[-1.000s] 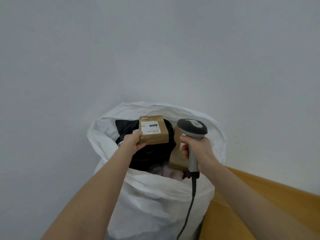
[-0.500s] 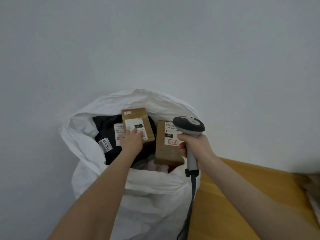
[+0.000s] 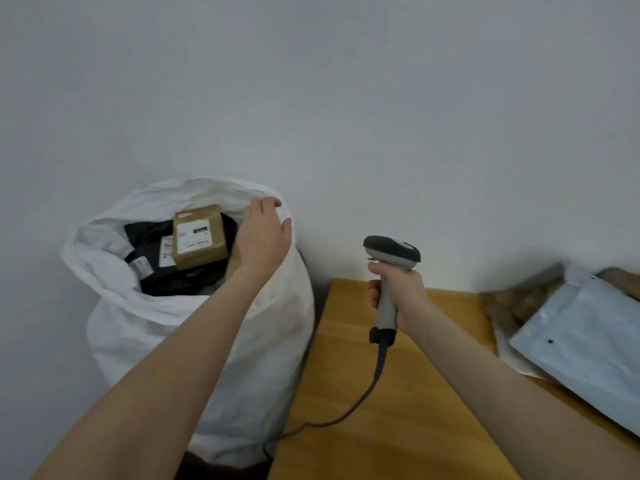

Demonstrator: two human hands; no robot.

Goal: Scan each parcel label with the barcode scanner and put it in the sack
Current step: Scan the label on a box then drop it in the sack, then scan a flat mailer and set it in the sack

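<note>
Lying in sack (image 3: 104, 244) now, box (image 3: 199, 237) released; left hand (image 3: 265, 237) empty, fingers relaxed; right hand (image 3: 398, 289) grips scanner (image 3: 393, 252). Mailer (image 3: 588, 341) probably next.

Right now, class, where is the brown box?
Head view, left side: the brown box lies in the sack, atop a black parcel, left of the left hand.

Nothing legible. Brown box (image 3: 207, 252) in sack (image 3: 138, 341): white label (image 3: 193, 238), black bar, print blurred. Black bag (image 3: 149, 233) beside box: labels unreadable.
</note>
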